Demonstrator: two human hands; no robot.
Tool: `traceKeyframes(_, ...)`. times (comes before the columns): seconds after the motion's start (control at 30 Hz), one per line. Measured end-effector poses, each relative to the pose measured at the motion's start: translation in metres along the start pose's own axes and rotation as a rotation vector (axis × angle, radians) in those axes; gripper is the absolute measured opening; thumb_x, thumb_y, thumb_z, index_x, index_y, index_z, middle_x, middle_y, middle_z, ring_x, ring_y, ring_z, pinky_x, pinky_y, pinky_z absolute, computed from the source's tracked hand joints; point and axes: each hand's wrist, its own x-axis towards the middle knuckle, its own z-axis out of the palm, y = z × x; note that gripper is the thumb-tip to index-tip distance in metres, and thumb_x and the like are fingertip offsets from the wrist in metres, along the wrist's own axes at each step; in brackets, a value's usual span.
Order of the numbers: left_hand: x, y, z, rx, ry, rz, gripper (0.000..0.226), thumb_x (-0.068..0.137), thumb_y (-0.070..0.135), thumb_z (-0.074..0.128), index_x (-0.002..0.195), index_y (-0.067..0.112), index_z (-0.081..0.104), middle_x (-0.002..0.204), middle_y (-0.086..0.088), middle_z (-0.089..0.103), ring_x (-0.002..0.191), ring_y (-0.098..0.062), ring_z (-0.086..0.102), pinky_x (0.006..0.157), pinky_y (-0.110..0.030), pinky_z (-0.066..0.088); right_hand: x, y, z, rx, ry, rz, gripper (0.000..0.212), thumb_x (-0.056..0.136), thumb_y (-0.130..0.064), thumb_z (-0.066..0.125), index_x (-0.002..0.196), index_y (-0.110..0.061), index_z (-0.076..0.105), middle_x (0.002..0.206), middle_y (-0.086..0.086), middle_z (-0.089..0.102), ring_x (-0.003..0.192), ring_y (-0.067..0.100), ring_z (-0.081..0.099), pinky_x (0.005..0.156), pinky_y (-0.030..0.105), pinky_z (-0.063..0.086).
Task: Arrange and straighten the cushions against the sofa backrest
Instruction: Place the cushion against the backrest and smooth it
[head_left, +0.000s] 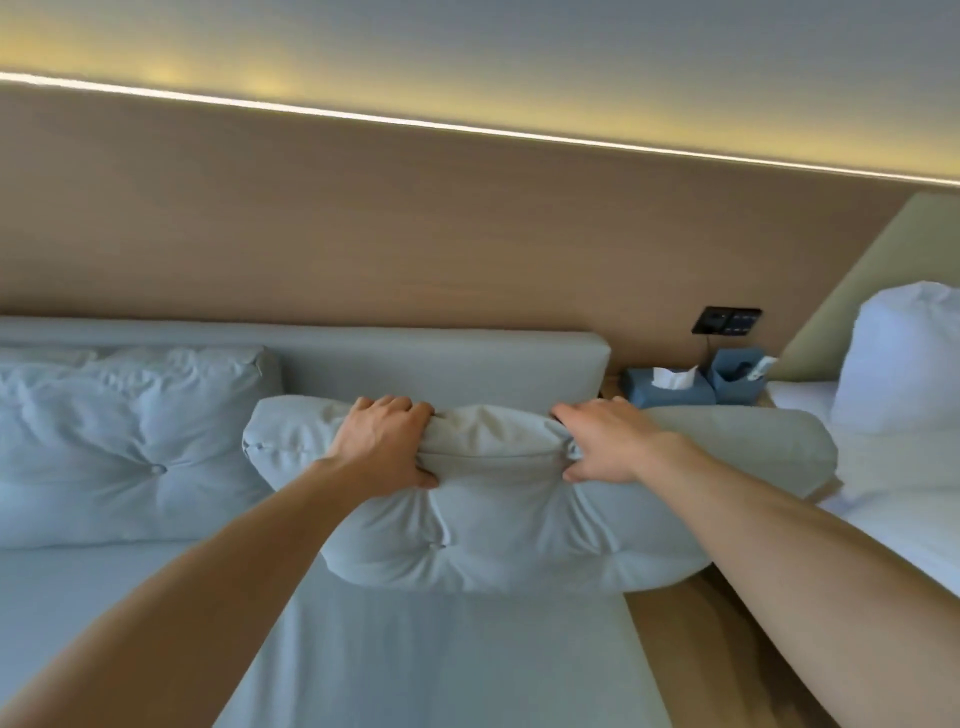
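A pale blue-grey tufted cushion (498, 525) is held up in front of the sofa backrest (441, 358), above the seat (415, 649), its right end past the seat's right edge. My left hand (384, 441) grips its top edge left of centre. My right hand (602, 441) grips the same edge right of centre, bunching the fabric between them. A second matching cushion (130, 441) leans against the backrest at the left, upright and wrinkled.
A wooden side surface (670, 623) lies right of the sofa, with a blue tissue box (667, 389) and a blue holder (737, 379) at its back. A bed with a white pillow (904, 358) stands at the far right. A wood-panelled wall rises behind.
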Motion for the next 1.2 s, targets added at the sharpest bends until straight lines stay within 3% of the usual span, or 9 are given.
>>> traceKeyframes(0.27,0.123,-0.074,0.060,-0.015,-0.018,-0.071,0.086,0.062,0.072,0.080,0.136,0.034,0.056,0.117,0.007,0.067,0.114,-0.020,0.059,0.095,-0.036,0.037,0.164,0.038,0.028,0.014,-0.041,-0.013,0.066,0.078,-0.051,0.084,0.128,-0.020,0.053,0.128,0.010,0.069,0.121,0.035,0.062,0.096,0.046,0.046)
traceKeyframes(0.4,0.165,-0.105,0.089,-0.015,-0.033,-0.109,0.091,0.061,0.073,0.081,0.139,0.034,0.055,0.121,0.008,0.068,0.118,-0.020,0.059,0.100,-0.037,0.038,0.227,0.049,0.043,-0.012,-0.056,-0.029,0.064,0.078,-0.048,0.085,0.124,-0.018,0.052,0.126,0.012,0.069,0.120,0.036,0.062,0.092,0.045,0.044)
traceKeyframes(0.53,0.207,-0.123,0.119,-0.017,-0.068,-0.153,0.108,0.057,0.076,0.083,0.150,0.033,0.046,0.131,0.007,0.064,0.126,-0.020,0.055,0.106,-0.036,0.033,0.287,0.064,0.069,-0.031,-0.048,-0.015,0.065,0.076,-0.051,0.085,0.124,-0.021,0.052,0.130,0.010,0.067,0.125,0.032,0.060,0.097,0.045,0.039)
traceKeyframes(0.6,0.223,-0.124,0.141,-0.023,-0.124,-0.165,0.123,0.055,0.078,0.084,0.158,0.033,0.035,0.143,0.006,0.057,0.134,-0.019,0.049,0.113,-0.036,0.026,0.308,0.074,0.095,-0.023,-0.060,0.018,0.077,0.075,-0.052,0.086,0.136,-0.023,0.048,0.142,0.006,0.058,0.136,0.028,0.051,0.104,0.044,0.034)
traceKeyframes(0.7,0.245,-0.119,0.174,-0.015,-0.178,-0.153,0.144,0.049,0.083,0.081,0.165,0.034,0.012,0.162,0.004,0.035,0.150,-0.021,0.029,0.124,-0.044,0.012,0.321,0.089,0.136,0.050,-0.077,0.055,0.120,0.072,-0.052,0.088,0.164,-0.026,0.015,0.171,0.004,0.020,0.157,0.023,0.019,0.120,0.048,0.020)
traceKeyframes(0.77,0.257,-0.121,0.181,-0.011,-0.250,-0.151,0.154,0.043,0.090,0.077,0.165,0.036,0.000,0.170,0.003,0.021,0.155,-0.023,0.017,0.125,-0.050,0.006,0.326,0.102,0.145,0.112,-0.065,0.014,0.134,0.069,-0.051,0.090,0.165,-0.034,-0.001,0.175,-0.001,0.003,0.160,0.022,0.005,0.122,0.052,0.014)
traceKeyframes(0.93,0.257,-0.124,0.183,0.035,-0.319,-0.172,0.166,0.022,0.111,0.049,0.164,0.039,0.000,0.168,0.007,0.024,0.153,-0.023,0.022,0.125,-0.052,0.007,0.334,0.118,0.140,0.229,-0.131,-0.100,0.147,0.052,-0.069,0.091,0.162,-0.046,-0.004,0.174,-0.007,0.005,0.159,0.019,0.002,0.123,0.056,0.006)
traceKeyframes(1.1,0.252,-0.110,0.179,0.076,-0.220,-0.173,0.156,0.035,0.105,0.056,0.165,0.035,0.003,0.170,0.005,0.023,0.154,-0.022,0.018,0.124,-0.051,0.006,0.320,0.117,0.146,0.233,-0.022,-0.141,0.145,0.053,-0.074,0.088,0.163,-0.045,-0.002,0.174,-0.004,0.009,0.160,0.023,0.002,0.124,0.056,0.006)
traceKeyframes(1.2,0.255,-0.094,0.166,0.080,-0.255,-0.168,0.160,0.038,0.104,0.057,0.163,0.034,-0.014,0.175,-0.005,0.001,0.159,-0.025,0.000,0.124,-0.056,0.000,0.298,0.127,0.141,0.199,0.090,-0.139,0.134,0.060,-0.085,0.075,0.164,-0.042,0.002,0.176,-0.003,0.006,0.161,0.021,-0.004,0.125,0.058,0.005)
